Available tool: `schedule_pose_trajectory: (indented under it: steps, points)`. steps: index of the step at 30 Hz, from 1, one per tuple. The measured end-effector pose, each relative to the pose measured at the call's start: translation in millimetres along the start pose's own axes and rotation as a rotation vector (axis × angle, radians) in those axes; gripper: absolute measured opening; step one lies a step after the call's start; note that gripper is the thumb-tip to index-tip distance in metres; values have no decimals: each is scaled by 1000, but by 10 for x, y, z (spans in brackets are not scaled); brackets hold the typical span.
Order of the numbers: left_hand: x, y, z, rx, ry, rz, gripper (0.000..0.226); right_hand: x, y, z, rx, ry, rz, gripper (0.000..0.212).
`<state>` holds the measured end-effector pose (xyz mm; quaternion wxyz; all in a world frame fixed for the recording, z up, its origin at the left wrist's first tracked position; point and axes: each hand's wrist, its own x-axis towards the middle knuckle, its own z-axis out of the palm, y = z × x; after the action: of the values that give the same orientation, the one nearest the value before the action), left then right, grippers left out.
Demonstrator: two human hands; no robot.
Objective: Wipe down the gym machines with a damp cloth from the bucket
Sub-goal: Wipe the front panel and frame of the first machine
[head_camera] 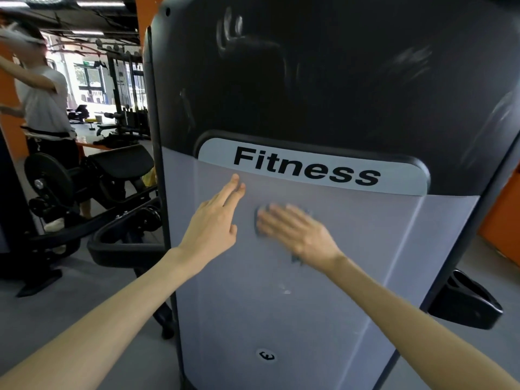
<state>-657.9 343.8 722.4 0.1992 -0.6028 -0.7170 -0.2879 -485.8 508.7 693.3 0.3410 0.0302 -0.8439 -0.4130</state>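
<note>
At 9 o'clock, well apart from the work, a person in a white shirt (42,99) stands beside a black padded machine (121,161). Nearer the middle, the left hand (216,220) lies flat, its fingers straight and close together, the tips touching the grey panel (281,305) of the machine just below the left end of the "Fitness" label (306,167); it holds nothing and looks to be steadying. Just beside it, toward 3 o'clock, the cloth (257,220) sits against the same panel, mostly hidden, with a dark edge showing past the fingertips and a scrap below the wrist. The right hand (295,229) presses it there with fingers laid out straight and slightly spread; the hand is blurred, so the finer lie of the fingers cannot be told. The step in hand is, by my reading, the wiping of the panel's middle band. Pale specks lower on the panel toward 6 o'clock, and smears on the dark upper shroud (309,80) toward 12 o'clock, suggest much of this machine is not yet done. The next move calls for flat, even pressure in overlapping passes, then a reach up to the smears. The black holder (464,302) at 4 o'clock also awaits a wipe. The bucket is out of view.
</note>
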Motion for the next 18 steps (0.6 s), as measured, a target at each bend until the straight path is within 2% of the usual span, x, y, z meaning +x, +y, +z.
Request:
schedule_pose_trajectory:
  steps: [3,5,6,10,12,15,18]
  points:
    - [4,-69,19,-68,20,29,72,290,196,-171,-43,78,243,57]
    - [-9,-151,26,-68,20,70,68,277,68,-123,-45,73,284,61]
    - [-24,-200,29,-62,11,92,68,210,-50,-49,-49,41,242,61]
    - [-94,-408,50,-97,-23,87,78,-38,-412,168,-62,-176,-148,50]
    - [-118,-486,51,-117,-18,24,80,58,-407,183,-49,-193,-184,50]
    - [-141,-601,39,-141,-12,-54,83,457,-217,62,-39,-75,-5,54]
    - [-121,-721,-4,-173,8,-65,83,847,15,-83,-39,-52,230,80]
